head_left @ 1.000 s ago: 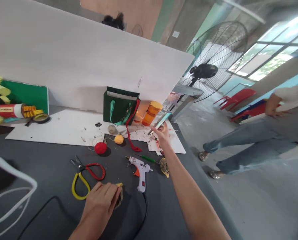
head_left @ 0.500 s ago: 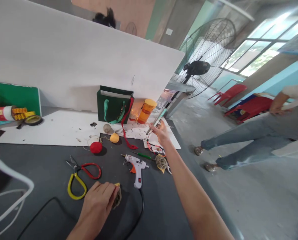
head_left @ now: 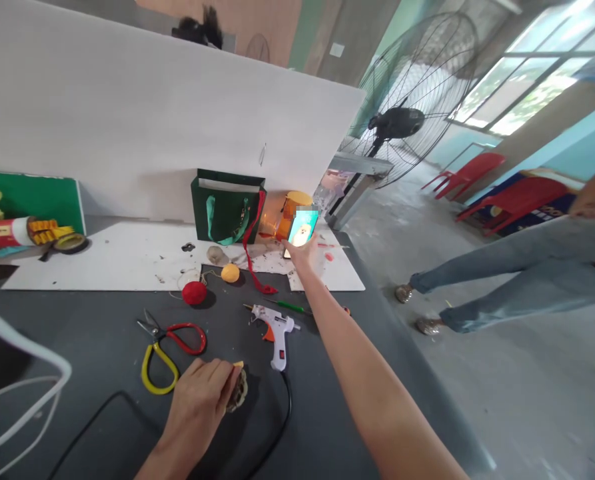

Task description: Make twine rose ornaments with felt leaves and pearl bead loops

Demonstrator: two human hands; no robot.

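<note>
My left hand [head_left: 204,397] is closed around a small grey-brown crocheted flower [head_left: 237,393] with a bit of yellow at its top; the fingers hide part of it. My right arm reaches to the back of the table, where my right hand [head_left: 301,253] grips a smartphone [head_left: 301,232] with its lit screen facing me. Just right of the left hand lies a white glue gun [head_left: 277,333] with an orange trigger. Scissors [head_left: 170,347] with one red and one yellow handle rest to the left. A green-handled crochet hook [head_left: 291,306] is partly behind my right forearm.
A red yarn ball [head_left: 194,293] and a yellow one [head_left: 230,273] sit before a dark green gift bag [head_left: 227,208]. An orange container [head_left: 297,199] stands behind the phone. Black cable [head_left: 288,407] crosses the front. To the right, a person stands [head_left: 502,287] beside the table.
My right hand has turned the phone from edge-on to screen-facing, and its screen is now lit. My right forearm has shifted left, covering the second flower and beads. The left hand keeps its grip.
</note>
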